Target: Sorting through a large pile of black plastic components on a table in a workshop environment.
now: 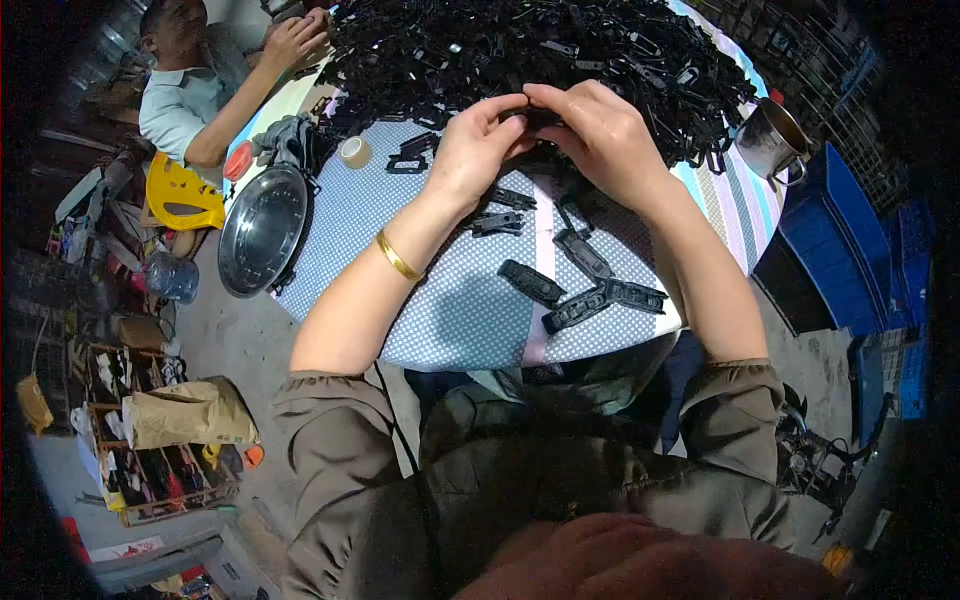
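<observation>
My left hand (472, 150) and my right hand (605, 140) meet at the near edge of a big heap of black plastic parts (480, 60). Fingers and thumbs of both are bent in a pinch around a small black plastic part, mostly covered by the fingers and hard to tell from the dark heap behind. Below the hands, several black long oval plastic pieces (530, 283) lie loose on the patterned tablecloth (450, 325). Smaller black parts (497, 222) rest just under my left hand.
To the left are a metal basin (262, 232), a tape roll (355, 151) and a dark cloth (290, 140). A co-worker (195, 100) sits at the far left with raised hands. On the right stand a metal mug (770, 138) and blue bins (835, 240).
</observation>
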### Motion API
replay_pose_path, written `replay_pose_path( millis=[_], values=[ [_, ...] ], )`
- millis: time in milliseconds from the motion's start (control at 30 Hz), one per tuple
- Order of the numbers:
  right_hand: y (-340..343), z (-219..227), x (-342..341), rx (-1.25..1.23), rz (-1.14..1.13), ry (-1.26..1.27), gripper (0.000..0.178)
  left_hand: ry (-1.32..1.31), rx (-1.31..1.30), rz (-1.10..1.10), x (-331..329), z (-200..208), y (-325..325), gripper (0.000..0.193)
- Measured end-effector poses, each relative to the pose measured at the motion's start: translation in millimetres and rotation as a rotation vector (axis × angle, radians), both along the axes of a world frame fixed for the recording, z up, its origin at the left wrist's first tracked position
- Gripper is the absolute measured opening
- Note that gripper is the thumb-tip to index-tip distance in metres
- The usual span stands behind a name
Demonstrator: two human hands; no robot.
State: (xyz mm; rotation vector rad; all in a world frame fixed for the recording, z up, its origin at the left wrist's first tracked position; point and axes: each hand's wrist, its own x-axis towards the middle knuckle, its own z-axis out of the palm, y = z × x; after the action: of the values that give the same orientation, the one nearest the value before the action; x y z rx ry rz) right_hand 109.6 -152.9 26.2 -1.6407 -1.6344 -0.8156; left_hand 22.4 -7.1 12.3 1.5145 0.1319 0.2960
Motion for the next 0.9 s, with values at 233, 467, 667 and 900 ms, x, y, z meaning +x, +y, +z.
replay_pose_path(
  millis=[233, 467, 667, 900],
  values=[
    [3, -1, 3, 0.039, 0.001, 0.038, 0.038, -0.017, -0.233, -0.056, -3, 1, 5, 0.031],
    [-7, 1, 16, -0.232, 0.215, 1.145, 0.031, -0.123, -0.204, -0.122, 0, 7, 7, 0.039],
    [-10, 6, 15, -0.195, 0.212, 1.094, 0.03, -0.153, -0.152, -0.2, -2, 15, 11, 0.041],
    [-8, -7, 37, -0.281, -0.051, 0.831, 0.024, -0.149, 0.31, -0.583, -31, 22, -37, 0.027]
  ],
)
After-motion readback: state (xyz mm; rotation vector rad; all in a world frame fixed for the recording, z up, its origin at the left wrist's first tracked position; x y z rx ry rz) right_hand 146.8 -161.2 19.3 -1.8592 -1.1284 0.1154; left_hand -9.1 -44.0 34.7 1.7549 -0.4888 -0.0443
